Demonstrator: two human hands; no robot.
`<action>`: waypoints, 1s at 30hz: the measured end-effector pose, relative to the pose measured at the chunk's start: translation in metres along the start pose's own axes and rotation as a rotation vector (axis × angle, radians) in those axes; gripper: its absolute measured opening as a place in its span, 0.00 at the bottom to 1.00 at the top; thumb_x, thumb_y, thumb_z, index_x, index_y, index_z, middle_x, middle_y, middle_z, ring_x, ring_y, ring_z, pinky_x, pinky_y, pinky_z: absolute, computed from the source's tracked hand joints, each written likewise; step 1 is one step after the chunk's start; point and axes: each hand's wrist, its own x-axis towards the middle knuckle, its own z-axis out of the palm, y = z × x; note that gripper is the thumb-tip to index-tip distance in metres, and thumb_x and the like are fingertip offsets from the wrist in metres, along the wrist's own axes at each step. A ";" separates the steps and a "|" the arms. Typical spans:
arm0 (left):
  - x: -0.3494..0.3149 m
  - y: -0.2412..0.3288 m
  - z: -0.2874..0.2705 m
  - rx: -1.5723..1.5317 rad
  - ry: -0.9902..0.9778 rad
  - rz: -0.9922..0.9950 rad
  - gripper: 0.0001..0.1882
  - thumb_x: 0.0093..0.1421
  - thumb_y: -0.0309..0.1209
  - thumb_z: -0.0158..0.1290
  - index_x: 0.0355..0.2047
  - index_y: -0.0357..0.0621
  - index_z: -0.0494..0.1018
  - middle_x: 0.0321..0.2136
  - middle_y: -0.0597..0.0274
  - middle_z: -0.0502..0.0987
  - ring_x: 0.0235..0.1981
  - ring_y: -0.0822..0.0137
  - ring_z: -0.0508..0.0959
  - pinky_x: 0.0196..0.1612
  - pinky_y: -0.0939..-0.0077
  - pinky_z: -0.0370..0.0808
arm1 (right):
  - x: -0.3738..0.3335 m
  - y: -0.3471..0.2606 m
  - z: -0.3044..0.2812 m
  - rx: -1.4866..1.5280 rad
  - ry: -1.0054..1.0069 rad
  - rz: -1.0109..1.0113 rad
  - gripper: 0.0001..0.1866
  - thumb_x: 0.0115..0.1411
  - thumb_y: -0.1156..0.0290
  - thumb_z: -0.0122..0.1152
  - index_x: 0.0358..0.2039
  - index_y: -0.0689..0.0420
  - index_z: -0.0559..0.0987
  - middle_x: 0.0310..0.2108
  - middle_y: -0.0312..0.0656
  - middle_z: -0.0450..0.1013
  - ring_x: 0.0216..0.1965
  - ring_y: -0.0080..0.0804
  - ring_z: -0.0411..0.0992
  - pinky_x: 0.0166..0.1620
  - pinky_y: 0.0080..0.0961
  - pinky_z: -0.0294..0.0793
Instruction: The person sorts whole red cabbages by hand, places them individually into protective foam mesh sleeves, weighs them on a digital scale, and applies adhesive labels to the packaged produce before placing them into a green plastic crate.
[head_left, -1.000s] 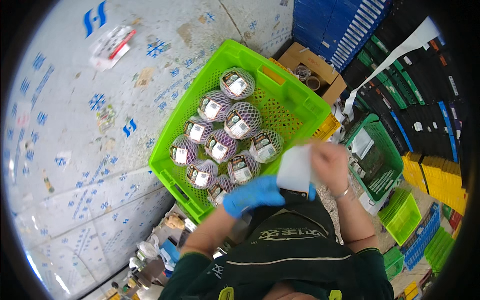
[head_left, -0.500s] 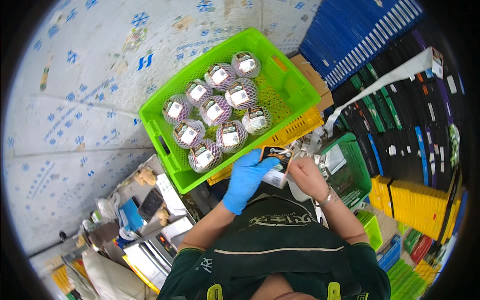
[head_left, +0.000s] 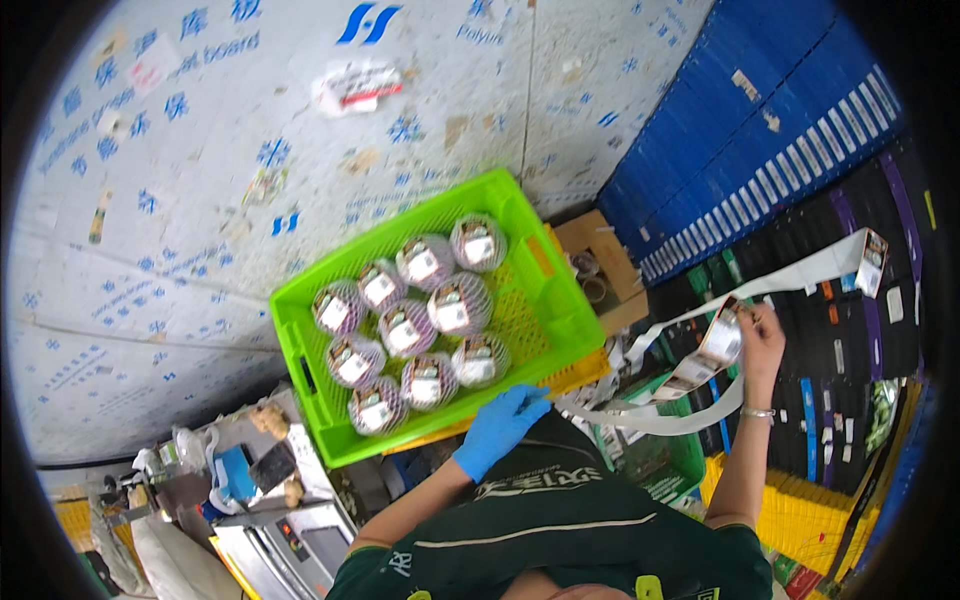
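My right hand [head_left: 760,335] is raised at the right, bare, its fingers pinching a long strip of printed labels [head_left: 722,338] on white backing. The strip loops down from there and its lower end runs left to my left hand [head_left: 502,428]. That hand wears a blue glove; its fingers are pressed together at the strip's end, by the near edge of a bright green crate [head_left: 445,430]. In the crate lie several round items in purple-and-white foam nets [head_left: 407,328], each with a label; their kind is hidden by the netting.
A yellow crate [head_left: 590,367] sits under the green one, with a cardboard box [head_left: 612,265] holding tape rolls behind it. A darker green basket [head_left: 660,455] stands near my right arm. Stacked black crates [head_left: 800,340] and blue crates [head_left: 700,140] fill the right; a machine [head_left: 300,545] stands lower left.
My right hand has moved away to the right and up, drawing out the label strip. My left hand has moved slightly down, no longer holding up the dark label. The view has shifted upward.
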 end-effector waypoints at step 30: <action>-0.126 -0.056 0.017 0.500 0.030 0.070 0.19 0.61 0.42 0.52 0.50 0.49 0.74 0.44 0.51 0.77 0.44 0.51 0.76 0.45 0.60 0.73 | -0.150 0.055 0.174 0.159 -0.571 0.214 0.15 0.65 0.61 0.54 0.42 0.60 0.75 0.30 0.41 0.76 0.32 0.30 0.75 0.35 0.26 0.71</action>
